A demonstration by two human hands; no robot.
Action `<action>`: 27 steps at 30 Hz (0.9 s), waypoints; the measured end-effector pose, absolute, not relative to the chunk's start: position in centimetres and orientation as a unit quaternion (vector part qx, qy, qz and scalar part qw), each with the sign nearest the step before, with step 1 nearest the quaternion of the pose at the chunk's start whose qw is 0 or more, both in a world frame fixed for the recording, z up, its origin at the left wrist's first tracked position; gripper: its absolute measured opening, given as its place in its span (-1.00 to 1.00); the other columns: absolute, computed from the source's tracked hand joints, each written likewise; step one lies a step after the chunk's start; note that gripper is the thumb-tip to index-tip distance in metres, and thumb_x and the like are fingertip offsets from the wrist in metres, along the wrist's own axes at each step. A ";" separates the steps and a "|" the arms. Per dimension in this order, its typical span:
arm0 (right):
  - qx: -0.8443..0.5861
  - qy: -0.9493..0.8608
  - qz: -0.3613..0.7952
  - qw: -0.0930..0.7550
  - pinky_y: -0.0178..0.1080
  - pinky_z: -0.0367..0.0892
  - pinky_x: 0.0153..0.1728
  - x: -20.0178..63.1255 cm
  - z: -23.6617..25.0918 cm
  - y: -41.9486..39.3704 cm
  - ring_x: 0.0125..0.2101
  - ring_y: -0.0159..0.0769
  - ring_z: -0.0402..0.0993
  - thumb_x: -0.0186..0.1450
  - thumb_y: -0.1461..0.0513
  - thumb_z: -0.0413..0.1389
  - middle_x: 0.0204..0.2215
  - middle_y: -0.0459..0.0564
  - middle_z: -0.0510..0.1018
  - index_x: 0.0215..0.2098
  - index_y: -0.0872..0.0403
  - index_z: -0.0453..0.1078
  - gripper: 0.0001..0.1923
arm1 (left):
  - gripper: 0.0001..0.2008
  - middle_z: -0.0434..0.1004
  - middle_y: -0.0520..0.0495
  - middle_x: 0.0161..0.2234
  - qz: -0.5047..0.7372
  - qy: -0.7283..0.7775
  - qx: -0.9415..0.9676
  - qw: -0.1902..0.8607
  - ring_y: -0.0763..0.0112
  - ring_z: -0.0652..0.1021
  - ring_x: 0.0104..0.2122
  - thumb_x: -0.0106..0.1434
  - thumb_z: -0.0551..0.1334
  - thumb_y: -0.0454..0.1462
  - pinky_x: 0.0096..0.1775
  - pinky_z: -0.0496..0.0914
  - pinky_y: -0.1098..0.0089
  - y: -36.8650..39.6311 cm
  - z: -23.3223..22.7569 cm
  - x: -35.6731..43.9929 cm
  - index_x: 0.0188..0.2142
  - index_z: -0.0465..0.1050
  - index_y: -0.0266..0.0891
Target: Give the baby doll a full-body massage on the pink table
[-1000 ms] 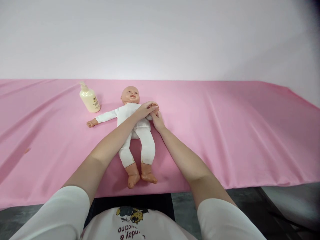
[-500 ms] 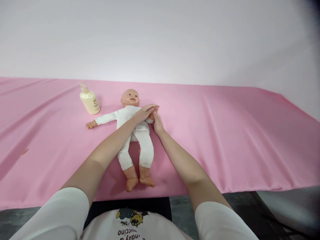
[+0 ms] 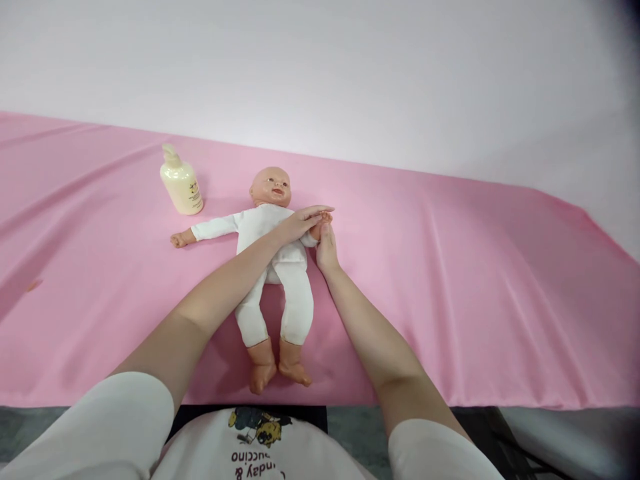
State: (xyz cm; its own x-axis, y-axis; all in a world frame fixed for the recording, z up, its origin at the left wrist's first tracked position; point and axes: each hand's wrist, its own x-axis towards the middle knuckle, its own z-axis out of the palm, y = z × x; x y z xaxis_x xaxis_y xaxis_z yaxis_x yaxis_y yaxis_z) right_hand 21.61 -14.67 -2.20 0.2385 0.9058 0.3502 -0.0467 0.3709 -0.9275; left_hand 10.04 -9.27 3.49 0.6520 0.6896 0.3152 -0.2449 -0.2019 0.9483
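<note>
A baby doll (image 3: 295,293) in a white suit lies on its back on the pink cloth (image 3: 450,267), head away from me and bare feet near the front edge. My left arm crosses over the doll's chest. My left hand (image 3: 299,225) lies flat, fingers straight, on top of the doll's arm on the right side. My right hand (image 3: 326,248) comes from below and grips that same arm at its small hand, which shows between my fingers. The doll's other arm stretches out to the left.
A cream pump bottle (image 3: 181,181) stands on the cloth, left of the doll's head. The cloth runs wide to both sides and ends at the front edge (image 3: 500,403) above a dark floor. A plain pale wall stands behind.
Both hands have slid slightly outward along the doll's arm toward its hand. My view has tilted, so the cloth's far edge now slopes; the doll and bottle stay put.
</note>
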 end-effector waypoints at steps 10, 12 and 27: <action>-0.485 -0.538 0.247 0.644 -0.09 -0.04 0.46 22.4 -1.4 -16.0 0.44 -0.26 0.01 0.44 -0.13 -0.12 0.43 -0.06 0.06 0.41 -0.19 -0.04 -0.36 | -0.68 0.61 -0.17 0.01 0.365 0.170 0.675 0.619 0.23 0.52 0.12 0.22 0.14 -0.44 0.22 0.29 0.15 -9.2 3.5 10.0 -0.11 0.60 -0.27; -0.487 -0.526 0.230 0.658 -0.11 -0.05 0.46 22.2 -1.1 -16.2 0.43 -0.28 0.03 0.45 -0.10 -0.11 0.41 -0.06 0.09 0.40 -0.20 -0.02 -0.40 | -0.67 0.61 -0.18 -0.01 0.363 0.173 0.673 0.620 0.27 0.54 0.07 0.21 0.15 -0.45 0.22 0.28 0.17 -9.3 3.7 10.0 -0.09 0.58 -0.29; -0.431 -0.507 0.309 0.680 0.01 0.11 0.42 21.5 -1.6 -15.0 0.32 -0.14 0.26 0.23 -0.01 0.27 0.23 0.08 0.36 0.11 -0.06 0.26 -0.44 | -0.80 0.47 0.05 -0.36 0.356 0.277 0.656 0.606 0.44 0.51 -0.30 0.25 0.30 -0.34 -0.12 0.36 0.37 -9.9 4.4 10.3 -0.17 0.31 -0.24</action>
State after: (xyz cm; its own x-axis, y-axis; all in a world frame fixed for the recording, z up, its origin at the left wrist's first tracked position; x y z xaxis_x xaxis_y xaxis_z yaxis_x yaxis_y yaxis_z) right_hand 21.48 -15.04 -1.56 0.2948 0.8565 0.4236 0.0172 0.4385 -0.8986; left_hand 10.25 -9.90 4.36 0.5931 0.7944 0.1310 -0.0677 -0.1129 0.9913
